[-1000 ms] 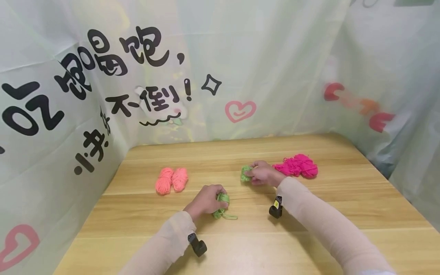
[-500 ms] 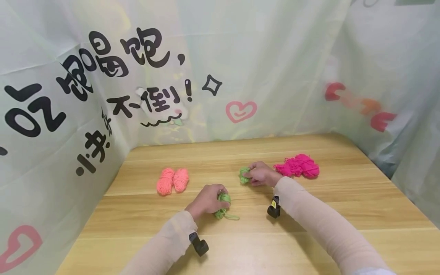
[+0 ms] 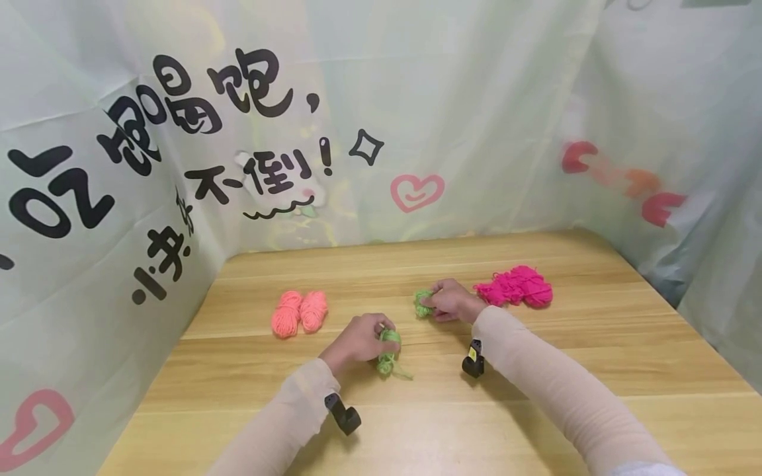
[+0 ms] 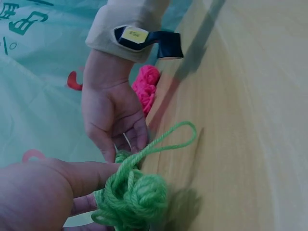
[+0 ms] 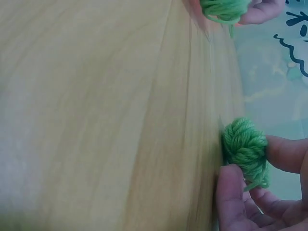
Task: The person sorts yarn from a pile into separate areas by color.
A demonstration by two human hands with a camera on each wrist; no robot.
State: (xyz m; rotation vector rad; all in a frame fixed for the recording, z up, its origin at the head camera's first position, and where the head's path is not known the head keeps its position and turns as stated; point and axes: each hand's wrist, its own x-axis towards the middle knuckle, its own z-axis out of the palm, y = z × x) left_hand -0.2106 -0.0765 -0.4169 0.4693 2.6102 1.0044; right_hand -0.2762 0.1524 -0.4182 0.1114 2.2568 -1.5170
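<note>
My left hand (image 3: 358, 340) grips a small skein of green yarn (image 3: 387, 362) near the middle of the table, thumb on the near side. A loose loop of strand sticks out from this skein (image 4: 132, 197) in the left wrist view. Farther back and to the right, my right hand (image 3: 451, 301) pinches a second green yarn skein (image 3: 423, 304) between thumb and fingers. That skein (image 5: 246, 150) shows at the tabletop in the right wrist view, its right side partly covered by the fingers.
Two coral-pink yarn skeins (image 3: 299, 312) lie side by side at the left. A magenta yarn heap (image 3: 516, 287) lies behind the right wrist. The wooden table (image 3: 417, 423) is backed by a printed curtain (image 3: 476, 119) on the left, back and right.
My left hand has risen slightly and the green skein in it has tilted more upright, its loose strand shifting. The right hand has drawn its skein slightly left, then held still.
</note>
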